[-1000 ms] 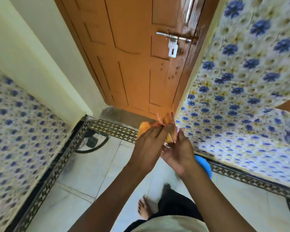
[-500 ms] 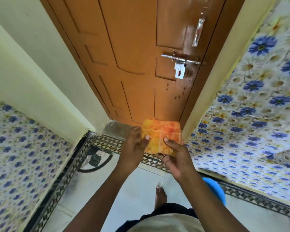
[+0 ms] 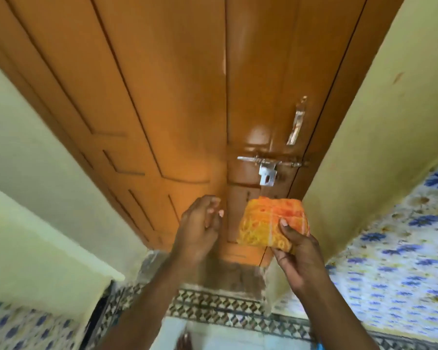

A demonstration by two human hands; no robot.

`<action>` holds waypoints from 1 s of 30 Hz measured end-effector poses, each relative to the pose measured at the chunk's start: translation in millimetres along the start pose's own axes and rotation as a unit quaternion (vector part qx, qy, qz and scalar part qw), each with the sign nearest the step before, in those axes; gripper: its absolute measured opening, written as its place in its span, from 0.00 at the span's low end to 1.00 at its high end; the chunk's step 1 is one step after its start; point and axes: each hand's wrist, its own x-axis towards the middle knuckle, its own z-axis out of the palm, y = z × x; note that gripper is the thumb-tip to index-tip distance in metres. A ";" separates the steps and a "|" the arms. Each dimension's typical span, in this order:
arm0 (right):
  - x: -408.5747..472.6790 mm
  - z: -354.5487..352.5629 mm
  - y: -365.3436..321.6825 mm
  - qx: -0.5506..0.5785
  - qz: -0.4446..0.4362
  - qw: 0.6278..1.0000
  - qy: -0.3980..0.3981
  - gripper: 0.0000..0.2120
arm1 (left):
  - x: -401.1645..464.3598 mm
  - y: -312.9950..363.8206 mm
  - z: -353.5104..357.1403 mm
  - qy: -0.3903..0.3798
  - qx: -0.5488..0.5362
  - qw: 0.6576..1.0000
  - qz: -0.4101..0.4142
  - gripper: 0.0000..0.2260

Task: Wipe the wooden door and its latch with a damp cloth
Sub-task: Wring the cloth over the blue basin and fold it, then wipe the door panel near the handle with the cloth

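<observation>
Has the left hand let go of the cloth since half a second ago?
Yes. The left hand is off the orange cloth, to its left with a gap between, against the door's lower panels. The right hand alone grips the cloth below the latch.

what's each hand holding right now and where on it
The right hand pinches the folded orange cloth at its lower right corner; the left hand holds nothing.
</observation>
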 end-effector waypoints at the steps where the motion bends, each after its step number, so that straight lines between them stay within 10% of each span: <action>1: 3.4 10.1 -2.9 0.002 -0.021 1.000 0.007 0.11 | 21.4 0.5 -8.3 -0.011 0.029 0.998 0.049 0.12; 9: 35.4 90.0 -25.3 0.013 -0.274 0.947 0.166 0.11 | 193.1 36.2 -39.2 -0.075 0.223 0.854 0.464 0.23; 17: 86.4 151.6 -82.1 -0.099 -0.488 0.780 0.378 0.11 | 280.8 87.7 -45.2 0.029 0.406 0.755 0.515 0.29; 23: 138.0 182.9 -89.0 -0.244 -0.595 0.707 0.294 0.15 | 310.6 65.8 -28.2 0.121 0.437 0.700 0.552 0.28; 30: 183.9 108.6 -46.6 -0.538 -0.694 0.468 0.101 0.25 | 317.6 58.7 -10.5 0.213 0.427 0.678 0.559 0.30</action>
